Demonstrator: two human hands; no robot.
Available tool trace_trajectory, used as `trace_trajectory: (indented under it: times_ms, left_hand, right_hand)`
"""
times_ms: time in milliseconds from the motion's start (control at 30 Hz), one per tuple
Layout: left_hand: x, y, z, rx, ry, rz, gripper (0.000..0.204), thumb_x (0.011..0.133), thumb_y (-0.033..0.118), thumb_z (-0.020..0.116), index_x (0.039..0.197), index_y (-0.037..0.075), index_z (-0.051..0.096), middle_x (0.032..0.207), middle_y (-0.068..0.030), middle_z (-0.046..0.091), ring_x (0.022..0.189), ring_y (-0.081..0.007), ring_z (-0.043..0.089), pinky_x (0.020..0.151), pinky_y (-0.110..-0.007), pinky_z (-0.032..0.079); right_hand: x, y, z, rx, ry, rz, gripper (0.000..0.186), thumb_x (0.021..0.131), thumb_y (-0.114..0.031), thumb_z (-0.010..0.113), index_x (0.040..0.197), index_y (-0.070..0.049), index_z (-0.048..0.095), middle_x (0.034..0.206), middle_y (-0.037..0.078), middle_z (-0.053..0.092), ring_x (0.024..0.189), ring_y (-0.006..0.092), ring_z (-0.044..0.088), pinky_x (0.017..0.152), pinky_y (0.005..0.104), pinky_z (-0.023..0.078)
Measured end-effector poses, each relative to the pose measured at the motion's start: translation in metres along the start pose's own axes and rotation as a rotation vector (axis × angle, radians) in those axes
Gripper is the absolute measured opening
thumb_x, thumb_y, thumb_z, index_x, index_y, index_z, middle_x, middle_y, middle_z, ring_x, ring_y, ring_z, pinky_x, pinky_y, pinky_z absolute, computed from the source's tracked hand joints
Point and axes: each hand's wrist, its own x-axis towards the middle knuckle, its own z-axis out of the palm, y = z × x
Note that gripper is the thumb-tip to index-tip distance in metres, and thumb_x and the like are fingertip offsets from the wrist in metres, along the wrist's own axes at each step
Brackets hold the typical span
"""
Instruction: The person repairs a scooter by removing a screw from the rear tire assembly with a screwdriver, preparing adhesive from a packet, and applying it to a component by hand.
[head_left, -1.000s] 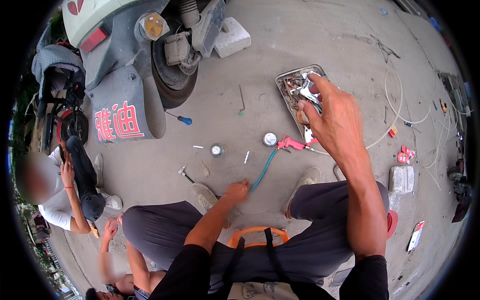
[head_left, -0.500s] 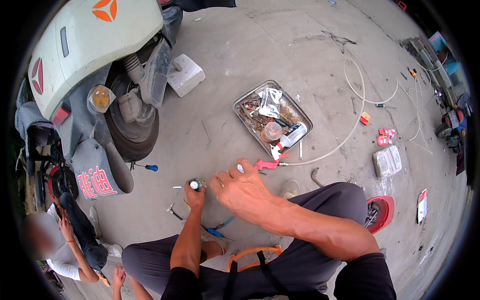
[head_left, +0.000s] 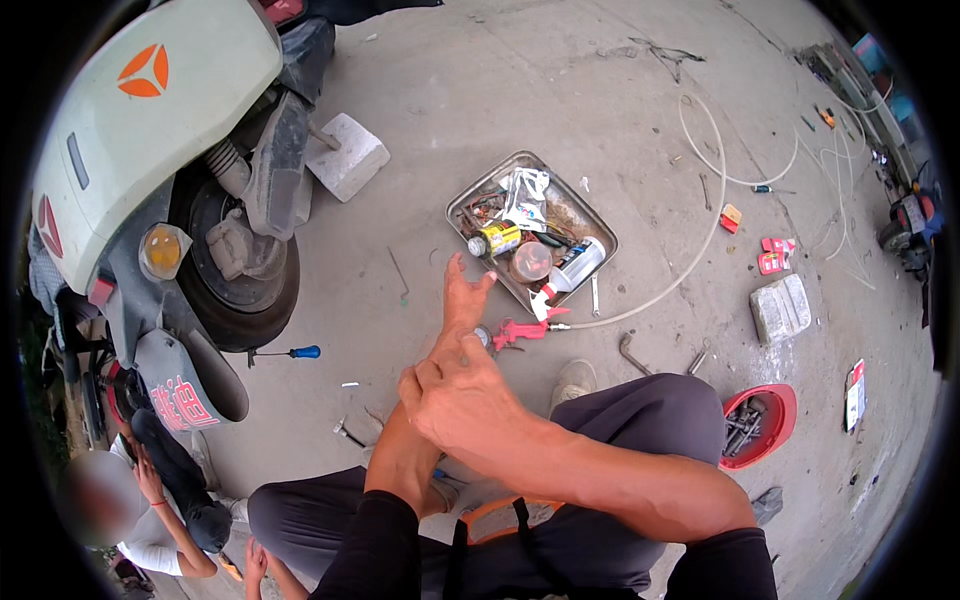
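Observation:
My left hand [head_left: 464,295] is open, fingers spread, just short of a metal tray [head_left: 580,201]. Close to its fingertips, a small yellow-and-dark bottle [head_left: 497,238] lies tilted in the tray, apart from the hand. My right hand [head_left: 455,390] is closed in front of my left forearm, fingers curled; anything inside them is hidden. Beyond its knuckles a pink air gun [head_left: 520,331] lies on the ground. A silver spray can [head_left: 580,264], a clear round tub [head_left: 531,262] and a white plastic packet [head_left: 526,198] share the tray with loose small parts.
A pale scooter [head_left: 160,110] stands at the left, a concrete block [head_left: 350,160] beside its wheel. A blue-handled screwdriver [head_left: 304,352] lies near the mudguard. A clear hose [head_left: 690,270] loops across the ground. A red bowl-shaped container [head_left: 787,415] holds metal parts. Another person [head_left: 150,540] sits at lower left.
My left hand has reached forward to the tray and let go of the bottle, which now lies there. My right hand has drawn back slightly and lower. The view has shifted a little.

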Motion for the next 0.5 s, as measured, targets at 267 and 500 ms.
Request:
trace_trajectory:
  times_ms: [267,500]
  left_hand:
    - [0.010,-0.150,-0.054,0.602,0.210,-0.100,0.058,0.089,0.020,0.070,0.140,0.003,0.050,0.153,-0.0238,0.039,0.137,-0.0413,0.042,0.116,-0.046,0.037]
    - [0.043,-0.175,-0.083,0.709,0.069,-0.042,0.060,0.085,0.012,0.071,0.141,0.003,0.050,0.151,-0.0201,0.041,0.138,-0.0429,0.040,0.116,-0.045,0.037]
  right_hand:
    - [-0.015,-0.012,-0.019,0.012,-0.174,-0.002,0.034,0.068,-0.013,0.072,0.099,0.000,0.068,0.078,0.006,0.064,0.073,0.0196,0.064,0.090,0.0450,0.045]
    - [-0.019,-0.010,-0.015,0.058,-0.129,0.041,0.024,0.073,-0.016,0.069,0.093,-0.003,0.066,0.073,0.004,0.061,0.070,0.0190,0.061,0.085,0.0429,0.044]
